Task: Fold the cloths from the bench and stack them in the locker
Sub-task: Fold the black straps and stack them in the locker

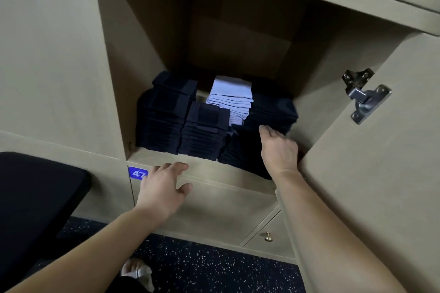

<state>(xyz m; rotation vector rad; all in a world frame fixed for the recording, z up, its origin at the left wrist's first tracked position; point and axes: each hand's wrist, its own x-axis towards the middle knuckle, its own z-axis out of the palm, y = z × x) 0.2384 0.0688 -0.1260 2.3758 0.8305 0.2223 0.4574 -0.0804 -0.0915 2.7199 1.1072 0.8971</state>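
Observation:
The open locker [166,159] holds several stacks of folded cloths: dark navy stacks at the left [164,112], the middle front [204,131] and the right [271,107], and a pale blue stack [232,95] at the back. My right hand [278,147] reaches into the locker's right front corner, fingers curled down onto a low dark navy pile [240,150] there. Whether it grips a cloth is hidden. My left hand [162,188] hovers with spread, relaxed fingers in front of the locker's lower edge and holds nothing.
The locker door [371,173] stands open at the right, with a metal hinge [364,95]. A black padded bench [35,197] is at the left. Below are a closed door with a blue number tag [137,173], a brass knob [268,236] and speckled dark floor [202,266].

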